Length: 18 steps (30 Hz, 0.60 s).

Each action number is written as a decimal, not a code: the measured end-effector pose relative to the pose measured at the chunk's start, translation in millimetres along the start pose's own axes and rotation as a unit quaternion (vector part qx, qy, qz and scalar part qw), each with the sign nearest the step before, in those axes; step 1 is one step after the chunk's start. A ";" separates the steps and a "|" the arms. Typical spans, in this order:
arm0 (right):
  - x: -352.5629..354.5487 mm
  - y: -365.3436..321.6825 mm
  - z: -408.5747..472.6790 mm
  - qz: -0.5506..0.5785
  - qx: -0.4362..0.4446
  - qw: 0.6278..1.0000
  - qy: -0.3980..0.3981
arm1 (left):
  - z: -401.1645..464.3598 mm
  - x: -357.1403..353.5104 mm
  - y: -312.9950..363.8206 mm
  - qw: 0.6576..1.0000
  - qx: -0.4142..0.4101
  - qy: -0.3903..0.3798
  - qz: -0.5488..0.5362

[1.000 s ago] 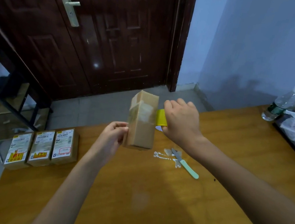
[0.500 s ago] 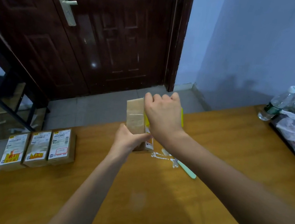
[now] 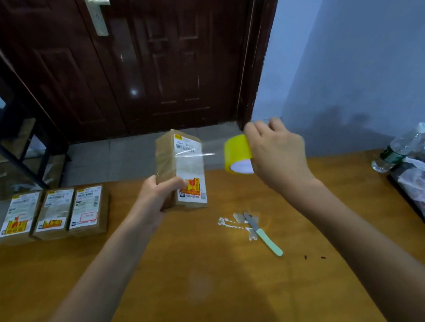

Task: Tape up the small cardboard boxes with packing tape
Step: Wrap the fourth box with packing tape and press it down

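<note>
Left hand (image 3: 156, 194) grips the lower end of a small labelled cardboard box (image 3: 181, 168), held upright at frame centre above the desk (image 3: 189, 280). Right hand (image 3: 275, 153) clutches a yellow tape roll (image 3: 237, 153), clear tape stretching to the box. Three boxes (image 3: 58, 213) lie at the desk's left edge; a knife (image 3: 263, 235) lies centre-right, before a dark door (image 3: 114, 38).

I hold a small brown cardboard box (image 3: 180, 168) upright at the middle of the frame, its white shipping label facing me. A clear strip of tape (image 3: 202, 149) stretches from its upper face rightward to the yellow tape roll (image 3: 237, 152). Three more labelled boxes (image 3: 58, 211) lie side by side at lower left.
</note>
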State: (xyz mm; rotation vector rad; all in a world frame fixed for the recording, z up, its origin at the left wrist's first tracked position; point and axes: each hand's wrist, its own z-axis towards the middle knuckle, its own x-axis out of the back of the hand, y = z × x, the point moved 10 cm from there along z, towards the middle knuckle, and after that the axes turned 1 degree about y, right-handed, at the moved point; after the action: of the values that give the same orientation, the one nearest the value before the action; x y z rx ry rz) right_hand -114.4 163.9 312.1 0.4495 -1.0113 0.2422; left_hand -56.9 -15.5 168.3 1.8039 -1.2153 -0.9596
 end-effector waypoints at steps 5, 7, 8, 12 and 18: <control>-27.1 3.5 -9.9 -0.019 -0.020 0.998 -0.060 | -10.6 -4.8 -0.2 0.998 0.019 -0.055 -0.019; -26.4 0.6 -11.7 -0.013 -0.023 0.998 -0.061 | -12.8 -7.6 1.6 0.996 0.015 -0.085 -0.028; -27.0 -0.9 -13.3 -0.010 -0.024 0.998 -0.059 | -15.7 -11.8 4.4 0.993 0.011 -0.109 -0.040; -34.0 -10.5 -19.6 0.002 -0.017 0.997 -0.076 | -25.4 -22.9 15.3 0.983 0.000 -0.163 -0.089; -37.9 -18.9 -22.7 -0.001 0.000 0.995 -0.095 | -31.9 -23.3 19.4 0.976 -0.009 -0.185 -0.118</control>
State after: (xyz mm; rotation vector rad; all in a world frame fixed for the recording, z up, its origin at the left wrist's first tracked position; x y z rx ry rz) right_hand -109.1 158.3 264.6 0.4800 -1.1974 0.1988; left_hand -42.6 6.8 203.6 1.8359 -1.2216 -1.4903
